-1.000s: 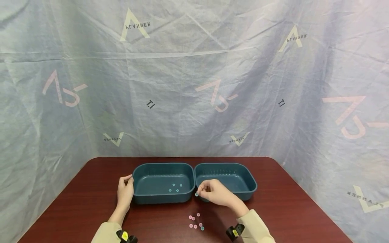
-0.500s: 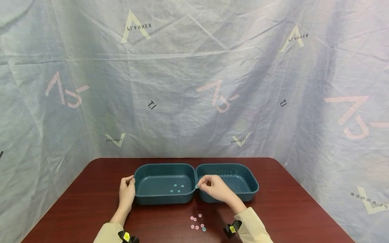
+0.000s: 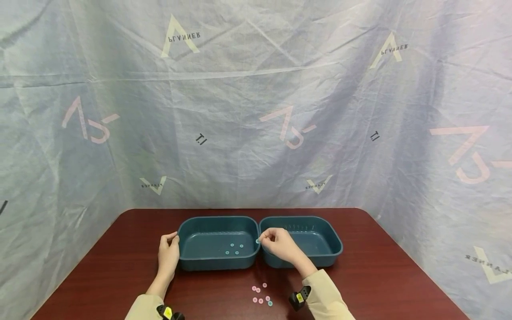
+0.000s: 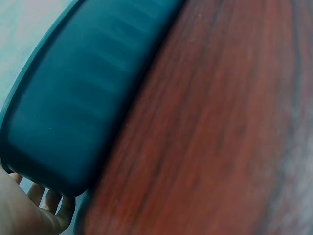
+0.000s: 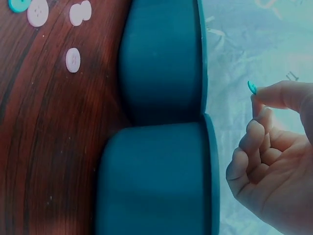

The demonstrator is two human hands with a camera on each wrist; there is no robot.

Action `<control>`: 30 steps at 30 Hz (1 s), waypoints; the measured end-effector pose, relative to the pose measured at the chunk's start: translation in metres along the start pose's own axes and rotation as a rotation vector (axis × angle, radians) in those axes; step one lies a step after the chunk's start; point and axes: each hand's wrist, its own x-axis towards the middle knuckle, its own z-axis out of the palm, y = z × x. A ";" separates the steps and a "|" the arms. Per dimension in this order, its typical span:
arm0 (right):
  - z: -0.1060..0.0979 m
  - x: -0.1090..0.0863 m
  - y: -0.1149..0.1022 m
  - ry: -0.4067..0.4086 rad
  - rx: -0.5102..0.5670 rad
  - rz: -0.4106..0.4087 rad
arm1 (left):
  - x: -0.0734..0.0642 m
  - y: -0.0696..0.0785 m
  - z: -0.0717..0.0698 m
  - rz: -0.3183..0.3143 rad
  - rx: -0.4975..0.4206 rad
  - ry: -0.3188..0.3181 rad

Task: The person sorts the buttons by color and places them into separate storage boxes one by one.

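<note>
A small teal button (image 3: 258, 241) is pinched between the thumb and index finger of my right hand (image 3: 278, 244). In the right wrist view the button (image 5: 252, 87) stands tilted above the tray rims, apart from them. It appears over the right end of the left teal tray (image 3: 218, 264), where several teal buttons (image 3: 237, 253) lie on the floor. At that tray's left end, my left hand (image 3: 168, 256) rests against the outer wall with relaxed fingers (image 4: 35, 193). The left wrist view cuts off part of this hand.
A second teal tray (image 3: 325, 261) stands against the right side of the first. Several pink buttons (image 3: 255, 300) and one teal button (image 3: 270, 303) lie on the red-brown wooden table (image 3: 388, 275) in front. A grey-white printed cloth (image 3: 240, 155) hangs behind and beside the table.
My right hand has risen with the teal button from in front of the gap between the trays to the left tray's right end. My left hand keeps its place.
</note>
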 end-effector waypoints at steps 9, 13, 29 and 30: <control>0.008 0.009 0.005 -0.001 0.006 0.006 | -0.001 0.000 0.000 0.003 0.010 -0.004; 0.012 0.013 0.006 -0.003 0.002 0.007 | -0.002 0.000 0.000 0.000 0.012 -0.003; 0.020 0.028 0.010 -0.002 -0.009 0.008 | 0.000 -0.002 0.000 0.002 0.015 0.004; 0.020 0.029 0.010 -0.003 -0.008 0.007 | 0.000 -0.002 0.000 0.002 0.017 0.003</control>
